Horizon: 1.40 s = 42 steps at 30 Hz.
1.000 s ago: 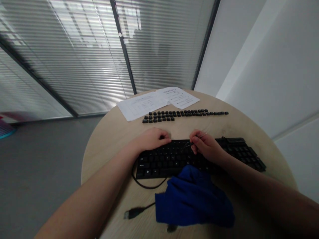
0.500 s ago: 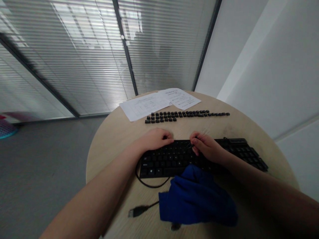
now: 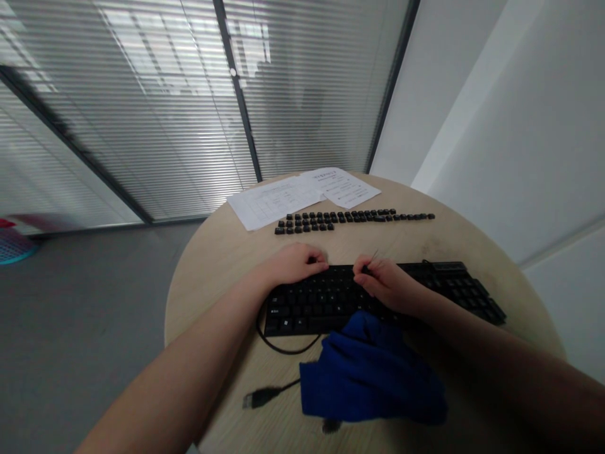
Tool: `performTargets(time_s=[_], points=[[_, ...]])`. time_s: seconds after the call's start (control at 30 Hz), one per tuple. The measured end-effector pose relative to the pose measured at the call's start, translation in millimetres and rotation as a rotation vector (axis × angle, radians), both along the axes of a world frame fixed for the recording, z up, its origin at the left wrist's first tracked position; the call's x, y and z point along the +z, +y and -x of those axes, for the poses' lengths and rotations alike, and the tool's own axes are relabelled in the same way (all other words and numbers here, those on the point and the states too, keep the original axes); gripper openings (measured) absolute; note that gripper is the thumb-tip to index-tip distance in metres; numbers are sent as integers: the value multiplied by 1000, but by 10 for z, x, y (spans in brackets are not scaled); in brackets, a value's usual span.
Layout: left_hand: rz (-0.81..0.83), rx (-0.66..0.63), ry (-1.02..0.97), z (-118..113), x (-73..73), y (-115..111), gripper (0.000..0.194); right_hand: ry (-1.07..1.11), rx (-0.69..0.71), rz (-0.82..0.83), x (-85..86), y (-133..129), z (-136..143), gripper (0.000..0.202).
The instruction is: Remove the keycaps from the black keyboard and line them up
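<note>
A black keyboard (image 3: 307,306) lies across the round table, with many of its keys still on it. My left hand (image 3: 297,261) is curled at the keyboard's far left edge, its thumb and fingers against the rim. Over the middle of the keyboard, my right hand (image 3: 385,280) is closed round a thin wire tool (image 3: 375,255), which looks like a keycap puller. Only a fine wire end shows above the fingers; the rest is hidden. Beyond the hands, loose black keycaps (image 3: 326,219) lie in rows.
A crumpled blue cloth (image 3: 368,378) covers part of the keyboard's near side. The USB plug (image 3: 262,397) and cable lie left of it. Printed papers (image 3: 283,198) are at the far side of the table (image 3: 227,252). A glass partition with blinds (image 3: 307,113) stands behind.
My right hand has shifted slightly left over the keyboard and turned, so the wire loop in front of its fingers no longer shows. The left hand stays at the edge.
</note>
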State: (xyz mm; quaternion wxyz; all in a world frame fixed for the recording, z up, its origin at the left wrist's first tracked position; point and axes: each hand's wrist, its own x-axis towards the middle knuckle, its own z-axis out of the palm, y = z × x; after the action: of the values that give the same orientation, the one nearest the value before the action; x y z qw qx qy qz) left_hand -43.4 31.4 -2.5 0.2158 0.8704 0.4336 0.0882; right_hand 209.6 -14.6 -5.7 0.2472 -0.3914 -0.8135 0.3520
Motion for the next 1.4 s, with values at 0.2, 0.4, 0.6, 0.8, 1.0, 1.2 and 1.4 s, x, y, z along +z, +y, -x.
performTargets(time_s=[0.2, 0.4, 0.6, 0.8, 1.0, 1.2, 1.4], points=[[-5, -3, -26, 16, -31, 18, 32, -90, 28, -138, 15, -4, 15, 16], [11, 11, -1, -12, 19, -20, 33, -145, 62, -178, 4, -12, 48, 16], [7, 21, -9, -12, 30, -36, 31, -165, 98, -254, -69, -44, 63, 15], [-40, -12, 10, 23, 36, -51, 34, -109, 59, -243, -120, -37, 55, 15], [-25, -23, 0, 36, 43, -56, 30, -28, 25, -253, -132, -49, 40, 13], [-27, -37, -2, 37, 5, -34, 29, -14, -4, -239, -148, -58, 35, 11], [-29, -43, -5, 25, 12, -35, 29, -14, -19, -231, -130, -70, 28, 11]])
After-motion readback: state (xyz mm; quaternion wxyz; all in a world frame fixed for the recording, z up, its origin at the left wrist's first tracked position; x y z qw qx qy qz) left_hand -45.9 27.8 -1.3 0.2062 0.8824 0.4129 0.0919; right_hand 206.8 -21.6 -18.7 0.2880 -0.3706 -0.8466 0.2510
